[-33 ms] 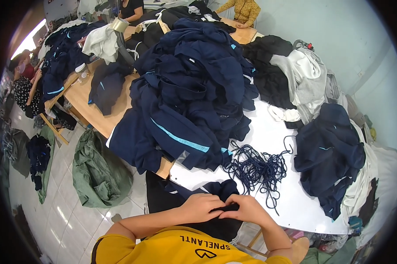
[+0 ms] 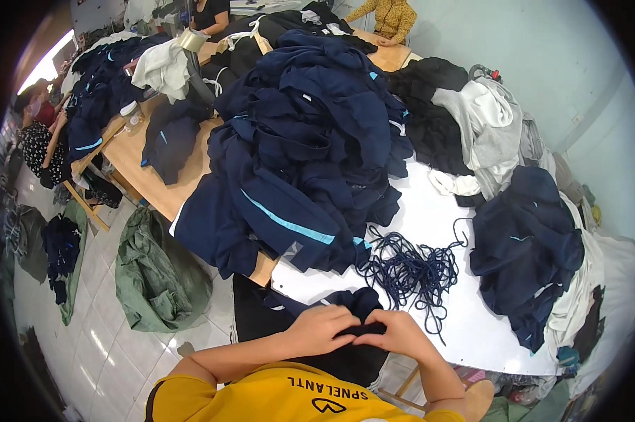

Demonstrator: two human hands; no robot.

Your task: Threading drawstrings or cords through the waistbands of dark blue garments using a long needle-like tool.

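Both my hands are close together at the near edge of the white tabletop, pinching a navy garment [image 2: 364, 301]. My left hand [image 2: 324, 329] has its fingers curled over the cloth. Facing it, my right hand [image 2: 396, 332] grips the same fabric between thumb and fingers. A dark fold of cloth shows between them; the fingertips are partly hidden. Part of the garment rests on the table edge, and black cloth [image 2: 261, 323] hangs below. Just beyond my right hand lies a tangled heap of navy cord [image 2: 416, 271].
A tall pile of navy garments [image 2: 310, 141] with light-blue stripes fills the table ahead. Another navy garment [image 2: 528, 246] lies at right, near grey and white clothing [image 2: 486, 126]. A green sack [image 2: 159, 274] stands on the floor at left. Several people are around the tables farther off.
My hands have shifted very slightly up and the fingers have changed position a little on the cloth. Everything else looks the same.
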